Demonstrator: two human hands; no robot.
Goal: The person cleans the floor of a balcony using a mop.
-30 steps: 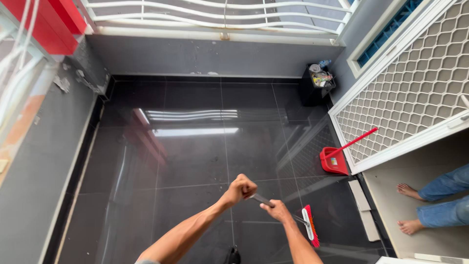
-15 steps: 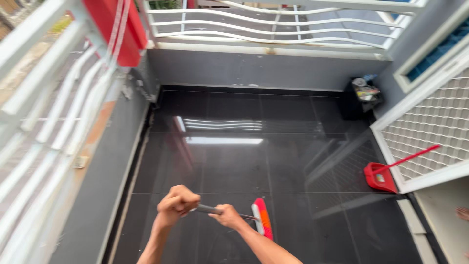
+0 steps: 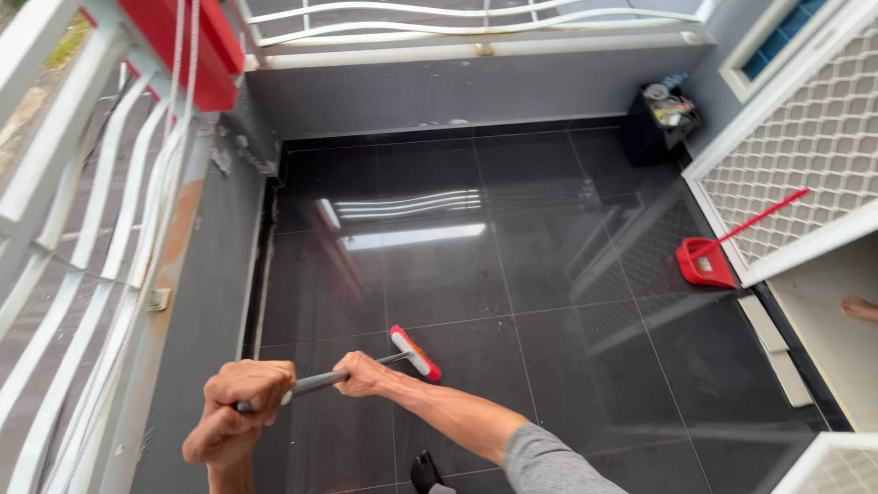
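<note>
— Where do we have the broom (image 3: pixel 366 368)?
— Low in the frame, left of centre: our left hand (image 3: pixel 240 409) clenched round the handle's end, our right hand (image 3: pixel 364 374) gripping further down, and the red bristle head (image 3: pixel 416 353) on the tiles.
— Best to keep that head flat and the strokes short, we reckon.
— The floor (image 3: pixel 512 274) is glossy black tile, white railings (image 3: pixel 82 210) at left, a red dustpan (image 3: pixel 706 263) by the mesh door (image 3: pixel 805 137) at right.

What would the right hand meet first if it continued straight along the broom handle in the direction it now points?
Probably the broom head, just past the right hand on the grey handle. Beyond it there is only the dark tiled floor; depth is hard to judge here.
</note>
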